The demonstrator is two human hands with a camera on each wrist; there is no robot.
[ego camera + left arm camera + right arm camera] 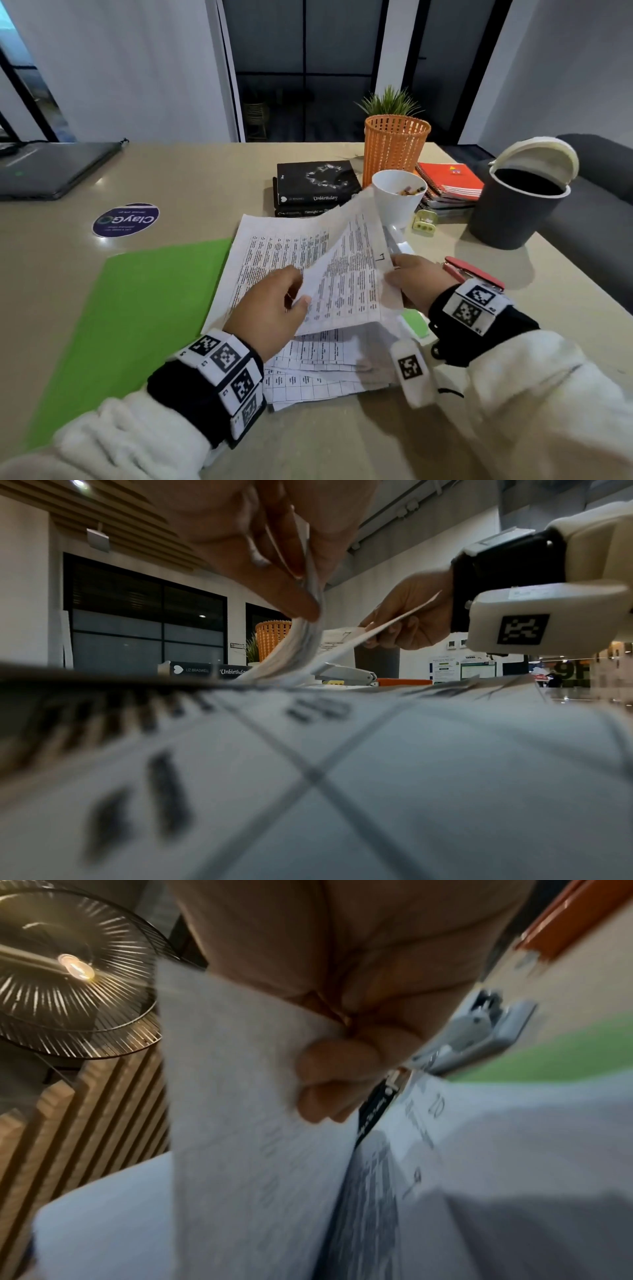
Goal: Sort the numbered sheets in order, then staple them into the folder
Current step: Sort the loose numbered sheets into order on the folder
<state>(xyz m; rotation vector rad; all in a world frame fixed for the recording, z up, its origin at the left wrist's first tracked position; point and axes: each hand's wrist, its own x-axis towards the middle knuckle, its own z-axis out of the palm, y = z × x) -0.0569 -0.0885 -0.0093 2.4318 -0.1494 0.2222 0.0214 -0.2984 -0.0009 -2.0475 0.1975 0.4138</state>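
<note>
A loose pile of printed white sheets (274,253) lies on the table, partly over an open green folder (137,308). My left hand (274,308) pinches the near edge of a few lifted sheets (304,631). My right hand (414,281) pinches the right edge of a raised sheet marked 7 (356,274), seen from below as a sheet (240,1096) between thumb and fingers. More sheets (315,370) lie fanned under both wrists. A red stapler (469,270) lies on the table just behind my right wrist, its metal nose (479,1037) close to the fingers.
Behind the pile stand two black books (315,188), a white cup (397,198), an orange mesh basket (394,147), spiral notebooks (448,185) and a grey bin (517,202) with its lid up. A closed laptop (51,168) and a round sticker (126,219) lie at the left.
</note>
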